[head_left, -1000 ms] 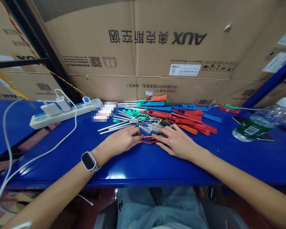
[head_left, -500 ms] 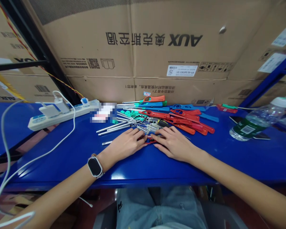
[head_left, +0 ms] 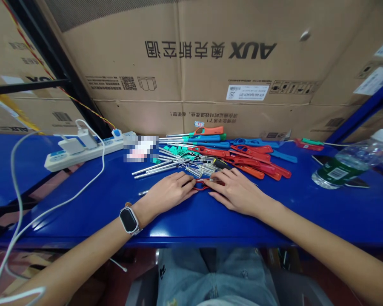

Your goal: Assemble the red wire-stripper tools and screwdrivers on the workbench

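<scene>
Low over the blue table, a red lighter casing (head_left: 200, 187) lies between my two hands, its looped part showing in the gap. My left hand (head_left: 172, 190), with a watch on the wrist, has its fingers closed on the casing's left part. On the right part, the fingers of my right hand (head_left: 236, 191) are bent and pressed to it. A metal tube (head_left: 143, 193) pokes out from beneath my left hand. Just beyond the fingers are small clear-and-metal lighter parts (head_left: 194, 171) with thin wires, and a yellow-black screwdriver handle (head_left: 221, 163).
Red lighter casings (head_left: 258, 159) and blue ones (head_left: 255, 143) lie behind my right hand. Metal tubes (head_left: 156, 168) and green pieces (head_left: 178, 151) are heaped behind my left. A power strip (head_left: 70, 158) stands left, a water bottle (head_left: 347, 161) right; a large carton (head_left: 204, 25) backs the table.
The whole view has shifted slightly. More of the red casing shows between my fingers, and my hands stay on it.
</scene>
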A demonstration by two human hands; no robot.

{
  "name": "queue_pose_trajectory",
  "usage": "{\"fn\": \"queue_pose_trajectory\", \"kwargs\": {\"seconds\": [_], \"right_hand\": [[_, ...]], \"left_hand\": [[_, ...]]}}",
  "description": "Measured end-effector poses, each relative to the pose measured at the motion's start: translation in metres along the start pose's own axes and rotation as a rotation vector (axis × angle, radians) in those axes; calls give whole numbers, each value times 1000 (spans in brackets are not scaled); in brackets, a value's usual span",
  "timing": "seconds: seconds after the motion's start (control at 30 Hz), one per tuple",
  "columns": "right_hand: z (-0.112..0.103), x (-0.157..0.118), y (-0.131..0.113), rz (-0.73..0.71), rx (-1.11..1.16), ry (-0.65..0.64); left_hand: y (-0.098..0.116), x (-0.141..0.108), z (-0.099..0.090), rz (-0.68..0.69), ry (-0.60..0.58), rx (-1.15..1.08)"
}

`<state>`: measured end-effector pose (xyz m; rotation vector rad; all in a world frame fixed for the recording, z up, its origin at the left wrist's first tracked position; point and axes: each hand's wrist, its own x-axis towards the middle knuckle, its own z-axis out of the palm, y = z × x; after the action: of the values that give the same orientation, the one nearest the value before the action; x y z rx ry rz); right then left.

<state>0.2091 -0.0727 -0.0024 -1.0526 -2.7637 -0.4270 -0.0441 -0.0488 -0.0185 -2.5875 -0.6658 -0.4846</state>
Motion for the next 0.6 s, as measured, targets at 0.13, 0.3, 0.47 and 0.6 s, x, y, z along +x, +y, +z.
{"fn": "queue_pose_trajectory", "kwargs": {"seconds": [0.13,0.3,0.47,0.6], "right_hand": [[1,0,-3,17,-46,-22],[1,0,-3,18,-56,-25],[-4,3,-1,43,76,-18],[-10,18,4,81,211,34]], "left_hand": [[0,-1,2,-5,3,3],[0,0,0,-52,-32,-25],[-7,2,-5,-169,-15,-250],[-13,2,-2,-219,-12,-406]]}}
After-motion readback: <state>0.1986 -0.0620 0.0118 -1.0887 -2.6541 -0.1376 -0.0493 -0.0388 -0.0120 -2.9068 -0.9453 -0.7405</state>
